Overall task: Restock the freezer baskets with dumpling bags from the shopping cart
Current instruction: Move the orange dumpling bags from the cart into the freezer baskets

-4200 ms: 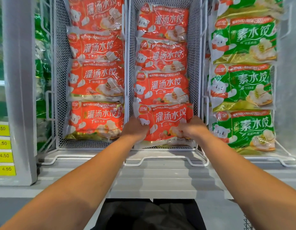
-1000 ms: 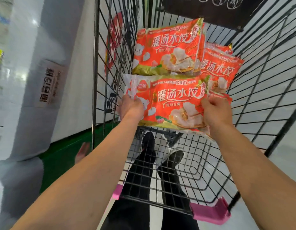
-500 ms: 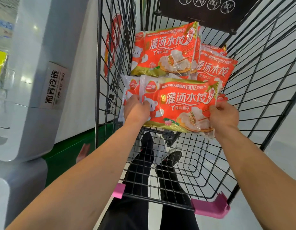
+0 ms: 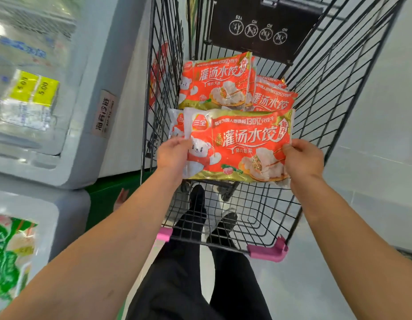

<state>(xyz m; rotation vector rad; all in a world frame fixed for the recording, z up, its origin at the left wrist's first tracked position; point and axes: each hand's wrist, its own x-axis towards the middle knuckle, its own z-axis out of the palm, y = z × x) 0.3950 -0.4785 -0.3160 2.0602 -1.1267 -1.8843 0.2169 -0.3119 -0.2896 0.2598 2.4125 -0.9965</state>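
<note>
We are holding a red dumpling bag point(image 4: 239, 146) flat and face up above the wire shopping cart point(image 4: 334, 88), near the middle of its basket. Our left hand point(image 4: 171, 155) is gripping the bag's left edge, and our right hand point(image 4: 303, 161) is gripping its right edge, so each grip is closing on the same bag, thumbs lying on the printed face. A second bag point(image 4: 176, 124) is peeking out from behind the held one at its upper left corner; whether we are lifting it too, we cannot tell. Farther into the cart, another red bag point(image 4: 217, 83) is leaning up against the far end, with more red bags point(image 4: 273, 100) lying just beside and behind it to the right. Through the wire floor of the cart we are seeing our dark trouser legs and shoes. To the left, the white freezer point(image 4: 85, 125) is standing next to the cart, carrying yellow price tags point(image 4: 34, 91), and a green bag point(image 4: 8, 257) is showing at the lower left.
</note>
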